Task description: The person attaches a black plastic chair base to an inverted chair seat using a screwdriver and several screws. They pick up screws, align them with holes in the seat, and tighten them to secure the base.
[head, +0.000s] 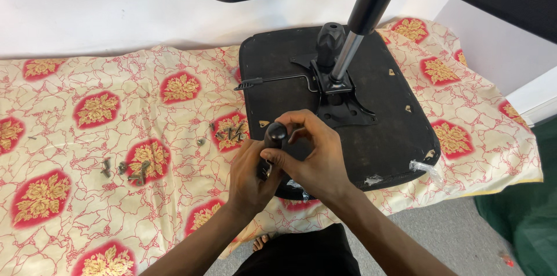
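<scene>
Both hands meet over the front edge of an upside-down black chair seat (400, 131) that lies on a bed with a flowered sheet (87, 195). The left hand (250, 178) is closed around the black handle of a screwdriver (274, 135), low on the handle. The right hand (316, 154) is closed on the same handle from the other side, with its fingers curled over the round top. Just beyond the hands, the metal plate (342, 105) and the gas cylinder (362, 24) stand on the seat. To the left of the left hand, screws (231, 133) lie near, and more bolts (130, 170) lie well apart.
</scene>
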